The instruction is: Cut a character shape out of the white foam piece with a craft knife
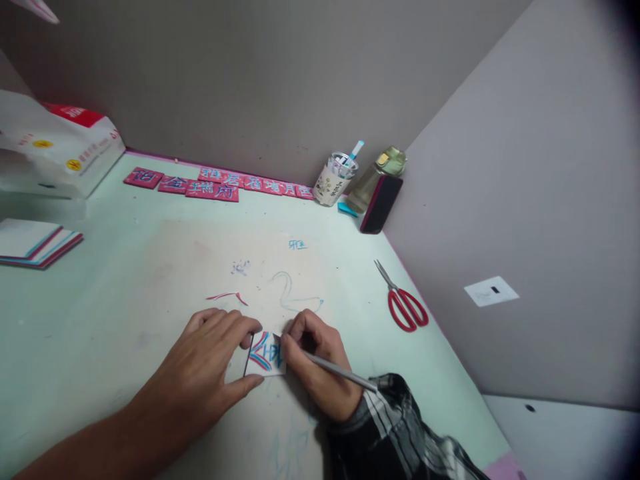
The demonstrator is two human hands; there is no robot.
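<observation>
A small white square tile [266, 355] with red and blue strokes cut into it lies on the pale green table [125, 287] near the front. My left hand [210, 367] rests on the table with thumb and fingers pinching the tile's left edge. My right hand [315, 367], in a plaid sleeve, is closed around a thin grey knife-like tool [340, 373] whose tip meets the tile's right side. Thin red scrap strips [227, 295] and a curled pale blue strip [295, 297] lie just beyond the hands.
Red scissors [406, 303] lie to the right. A row of red tiles with blue characters [215, 183] lines the back wall, beside a cup of tools [334, 179], a bottle [383, 170] and a phone [381, 203]. Stacked sheets [35, 243] and a white bag [55, 150] sit at left.
</observation>
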